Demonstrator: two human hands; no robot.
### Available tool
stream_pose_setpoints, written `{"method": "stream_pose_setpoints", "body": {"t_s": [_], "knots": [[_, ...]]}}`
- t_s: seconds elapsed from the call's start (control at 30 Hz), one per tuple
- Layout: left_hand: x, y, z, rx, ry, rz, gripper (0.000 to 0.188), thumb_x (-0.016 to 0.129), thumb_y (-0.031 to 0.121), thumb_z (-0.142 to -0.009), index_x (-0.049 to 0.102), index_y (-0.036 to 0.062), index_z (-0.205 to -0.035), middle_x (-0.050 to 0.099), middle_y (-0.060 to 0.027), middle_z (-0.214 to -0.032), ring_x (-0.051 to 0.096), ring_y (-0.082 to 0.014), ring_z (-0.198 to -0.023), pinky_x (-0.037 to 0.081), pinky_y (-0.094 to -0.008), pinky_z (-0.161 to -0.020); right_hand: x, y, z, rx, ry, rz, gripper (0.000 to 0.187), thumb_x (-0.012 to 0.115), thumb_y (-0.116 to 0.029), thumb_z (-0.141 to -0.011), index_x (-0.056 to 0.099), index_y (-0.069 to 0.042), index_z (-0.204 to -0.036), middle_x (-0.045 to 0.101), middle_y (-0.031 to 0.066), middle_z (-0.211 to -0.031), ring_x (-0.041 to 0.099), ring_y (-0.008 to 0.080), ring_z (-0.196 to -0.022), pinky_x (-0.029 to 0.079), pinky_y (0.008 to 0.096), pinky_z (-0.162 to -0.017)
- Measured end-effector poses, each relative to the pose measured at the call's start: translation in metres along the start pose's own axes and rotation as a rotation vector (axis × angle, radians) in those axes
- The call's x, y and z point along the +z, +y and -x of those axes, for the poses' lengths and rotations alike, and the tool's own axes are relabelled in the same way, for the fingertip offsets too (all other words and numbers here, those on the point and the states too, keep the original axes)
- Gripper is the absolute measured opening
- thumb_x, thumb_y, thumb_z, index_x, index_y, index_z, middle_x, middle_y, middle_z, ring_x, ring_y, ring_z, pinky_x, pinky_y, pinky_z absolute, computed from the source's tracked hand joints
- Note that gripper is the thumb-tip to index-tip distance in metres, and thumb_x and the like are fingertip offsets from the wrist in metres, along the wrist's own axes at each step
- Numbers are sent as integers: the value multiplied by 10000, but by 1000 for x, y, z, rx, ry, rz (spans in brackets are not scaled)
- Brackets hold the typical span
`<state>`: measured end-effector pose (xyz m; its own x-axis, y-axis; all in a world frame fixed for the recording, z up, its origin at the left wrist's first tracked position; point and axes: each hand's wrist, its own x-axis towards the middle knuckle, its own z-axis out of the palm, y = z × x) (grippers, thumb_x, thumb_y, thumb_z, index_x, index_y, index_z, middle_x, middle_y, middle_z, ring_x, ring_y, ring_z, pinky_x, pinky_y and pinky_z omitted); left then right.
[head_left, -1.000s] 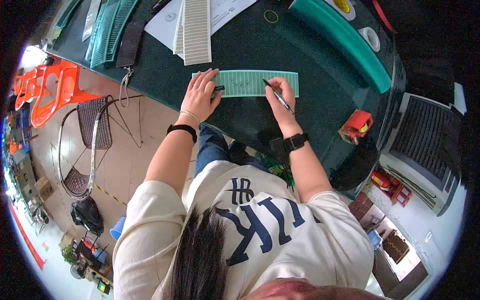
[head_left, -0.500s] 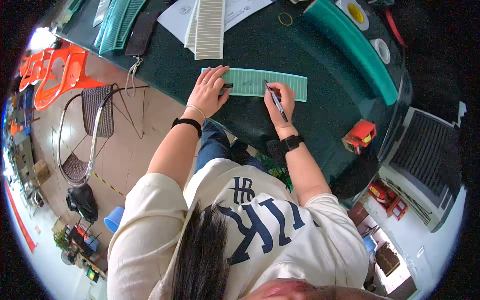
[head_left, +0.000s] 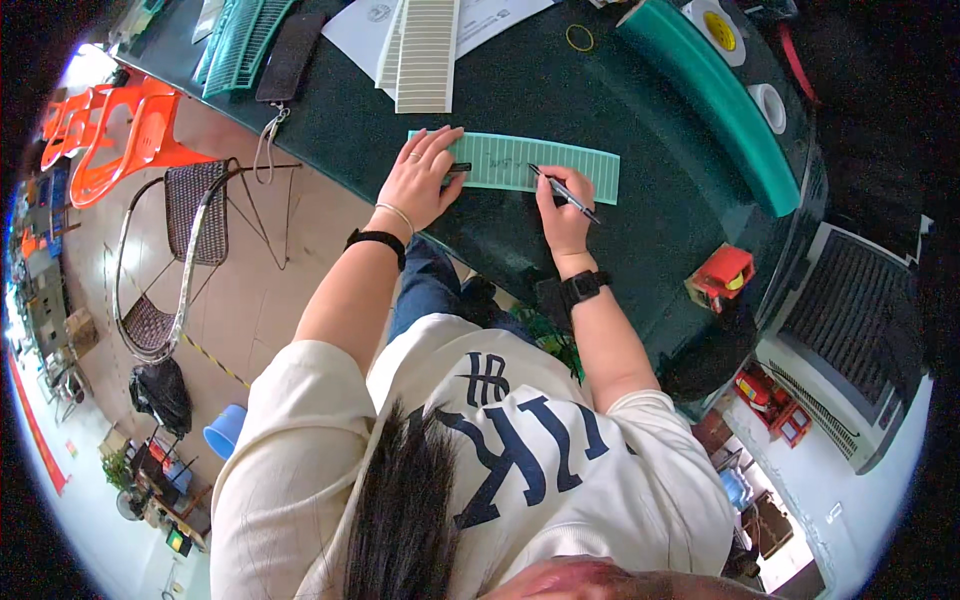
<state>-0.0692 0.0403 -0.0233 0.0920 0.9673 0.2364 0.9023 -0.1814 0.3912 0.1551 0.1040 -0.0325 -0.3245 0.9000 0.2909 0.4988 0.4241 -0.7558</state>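
A pale green strip (head_left: 602, 176) ruled with many crosswise lines lies on the dark green tabletop, with dark handwriting near its middle. My right hand (head_left: 564, 222) grips a grey and black marker pen (head_left: 572, 197), its tip on the strip beside the writing. At the strip's left end rests my left hand (head_left: 420, 175), its fingers over the edge. A small black pen cap (head_left: 460, 168) is pinched between its thumb and forefinger.
Cream ruled strips (head_left: 425, 60) lie on white paper beyond. A green film roll (head_left: 715, 110), tape rolls (head_left: 768, 108) and a red tape dispenser (head_left: 722, 276) are on the right. A dark phone (head_left: 292, 58) with a wrist strap and green strips (head_left: 240, 45) sit at far left.
The pen has tilted, its back end swinging to the right and lower toward the tabletop. The handwriting looks slightly longer. My left hand stays at the strip's left end.
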Motion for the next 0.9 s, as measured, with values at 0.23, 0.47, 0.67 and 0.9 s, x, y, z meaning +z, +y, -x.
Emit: {"method": "stream_pose_setpoints", "body": {"t_s": [0.23,0.47,0.67,0.9], "knots": [[-1,0,0,7,-4,-3,224,595,197,-796,486,12,-862,473,-116,-1290,431,-273,-1213,294,-418,-1063,1,2,1,-36,1,23,70,622,-142,-792,615,-75,-809,617,55,-800,557,252,-799,405,359,-786],[-1,1,-1,0,-13,2,224,602,190,-787,487,15,-865,465,-117,-1296,428,-276,-1216,293,-419,-1064,2,4,2,-21,2,13,61,625,-136,-776,610,-81,-797,612,50,-786,552,251,-791,402,360,-788],[-1,0,-1,3,-9,9,224,602,190,-786,484,18,-865,461,-119,-1299,426,-279,-1218,291,-420,-1065,2,5,2,-23,2,21,61,627,-140,-774,610,-87,-799,612,48,-789,552,252,-798,400,362,-792],[0,0,-1,-2,-14,0,220,596,193,-796,477,20,-859,459,-118,-1299,421,-281,-1222,286,-422,-1068,2,4,2,-34,19,20,48,615,-114,-790,604,-72,-813,614,58,-812,552,254,-801,417,361,-770]]}}
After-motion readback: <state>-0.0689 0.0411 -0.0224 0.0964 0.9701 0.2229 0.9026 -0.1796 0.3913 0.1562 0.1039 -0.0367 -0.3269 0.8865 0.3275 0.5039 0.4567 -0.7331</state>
